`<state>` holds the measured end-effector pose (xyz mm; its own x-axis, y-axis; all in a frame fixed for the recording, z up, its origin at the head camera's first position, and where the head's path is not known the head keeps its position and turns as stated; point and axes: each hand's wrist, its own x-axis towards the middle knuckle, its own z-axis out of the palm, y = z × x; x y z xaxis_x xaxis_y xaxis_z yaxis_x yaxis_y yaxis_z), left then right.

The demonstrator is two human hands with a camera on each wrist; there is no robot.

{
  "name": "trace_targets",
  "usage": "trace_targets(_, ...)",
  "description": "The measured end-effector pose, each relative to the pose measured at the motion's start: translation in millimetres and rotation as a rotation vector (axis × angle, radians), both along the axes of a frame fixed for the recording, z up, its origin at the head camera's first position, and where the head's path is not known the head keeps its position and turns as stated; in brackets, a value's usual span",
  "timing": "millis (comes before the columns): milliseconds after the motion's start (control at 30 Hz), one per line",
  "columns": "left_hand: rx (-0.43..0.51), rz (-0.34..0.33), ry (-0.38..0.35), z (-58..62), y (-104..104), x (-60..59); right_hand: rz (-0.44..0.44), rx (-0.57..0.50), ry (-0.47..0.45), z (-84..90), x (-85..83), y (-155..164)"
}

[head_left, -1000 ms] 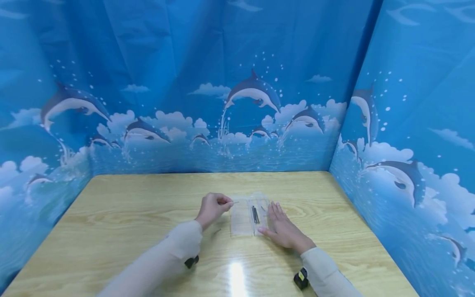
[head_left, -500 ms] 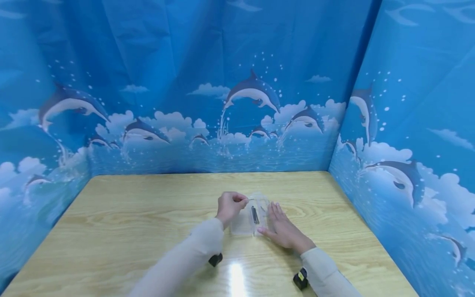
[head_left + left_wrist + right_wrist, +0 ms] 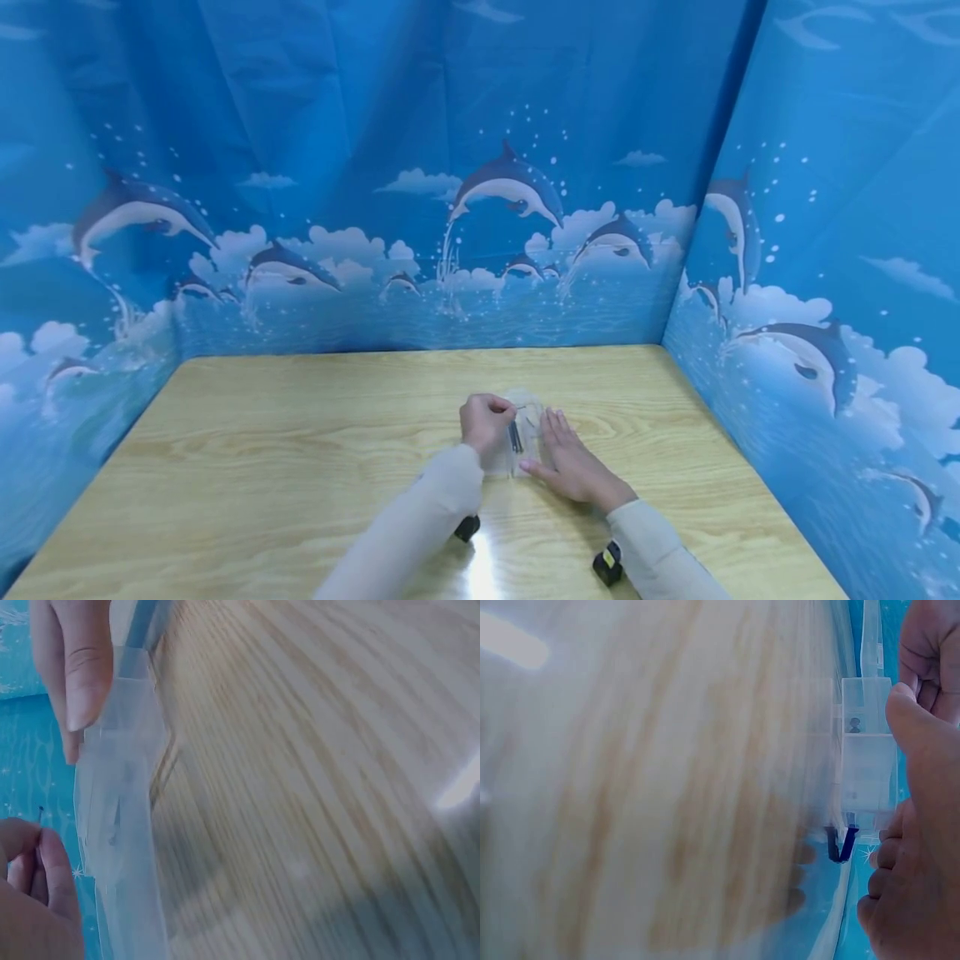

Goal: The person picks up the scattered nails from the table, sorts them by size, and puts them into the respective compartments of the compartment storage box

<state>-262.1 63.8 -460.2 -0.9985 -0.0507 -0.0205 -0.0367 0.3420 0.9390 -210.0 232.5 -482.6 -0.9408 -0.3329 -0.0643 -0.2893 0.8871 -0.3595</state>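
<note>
A clear plastic divided box (image 3: 523, 397) lies at mid-table in the head view, its flat side section partly covered by my left arm. Several dark, thin metal pieces, like screws or nails (image 3: 515, 438), lie in one compartment. Over the box, my left hand (image 3: 483, 423) pinches a small nail-like piece between thumb and forefinger; the left wrist view shows the nail (image 3: 40, 814) with a small head. My right hand (image 3: 576, 468) rests against the box's right side, fingers straight and thumb spread toward its near end. The right wrist view shows the box compartments (image 3: 868, 769) beside that thumb.
The wood-grain table (image 3: 285, 450) reaches back to a blue dolphin-print curtain (image 3: 360, 250), with another along the right side. Black devices sit at the left wrist (image 3: 467, 527) and right wrist (image 3: 607, 564). Light glares off the near table.
My left hand has moved right with the pinched piece, from the box's left edge to above the compartments. A small piece on the table is now out of sight. My right hand stays put.
</note>
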Motion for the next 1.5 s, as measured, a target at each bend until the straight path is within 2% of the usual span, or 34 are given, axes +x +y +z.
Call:
trace_targets(200, 0.004, 0.059, -0.003, -1.2, 10.8, -0.8, 0.008, 0.002, 0.005, -1.2, -1.4, -0.3)
trace_targets(433, -0.004, 0.081, -0.040, -6.1, 22.6, -4.7, 0.007, 0.005, 0.007, -2.2, -2.1, 1.4)
trace_targets(600, -0.019, 0.097, -0.034, -7.1, 27.8, -6.7, 0.009, -0.003, 0.000, -1.7, -1.6, 1.1)
trace_targets(1033, -0.099, 0.072, -0.036, -2.2, 34.3, -6.5, 0.013, 0.013, -0.006, 0.3, -2.3, 1.2)
trace_targets(1500, -0.162, 0.035, 0.016, -3.4, 30.6, -8.0, 0.011, 0.017, -0.009, -0.6, -1.1, 0.3)
